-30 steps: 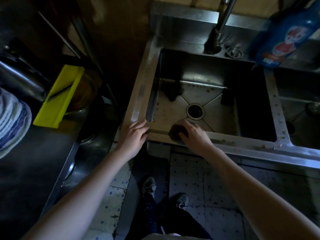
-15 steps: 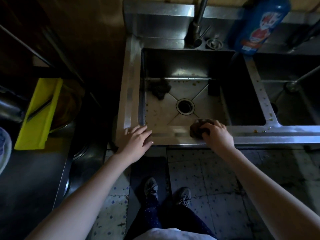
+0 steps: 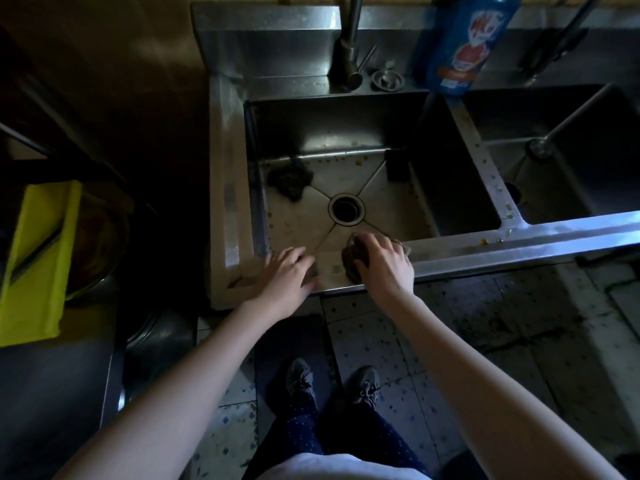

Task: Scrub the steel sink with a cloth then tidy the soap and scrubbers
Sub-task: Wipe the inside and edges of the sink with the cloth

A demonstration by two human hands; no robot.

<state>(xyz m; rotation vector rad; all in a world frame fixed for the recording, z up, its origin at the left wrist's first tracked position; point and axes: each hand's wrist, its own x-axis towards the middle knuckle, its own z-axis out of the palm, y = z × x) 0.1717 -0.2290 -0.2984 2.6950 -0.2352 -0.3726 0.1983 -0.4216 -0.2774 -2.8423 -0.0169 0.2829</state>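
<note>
Two hands sit on the sink (image 3: 485,245) rim, left hand (image 3: 287,276) spread flat, right hand (image 3: 385,263) gripping a dark cloth (image 3: 349,258).

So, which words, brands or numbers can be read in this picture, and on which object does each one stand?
Blue bottle behind the sink: its label carries white marks on a red patch, too blurred to read.
Cloth gripped by the right hand: no writing visible.
Nothing else in view shows readable text.
</note>
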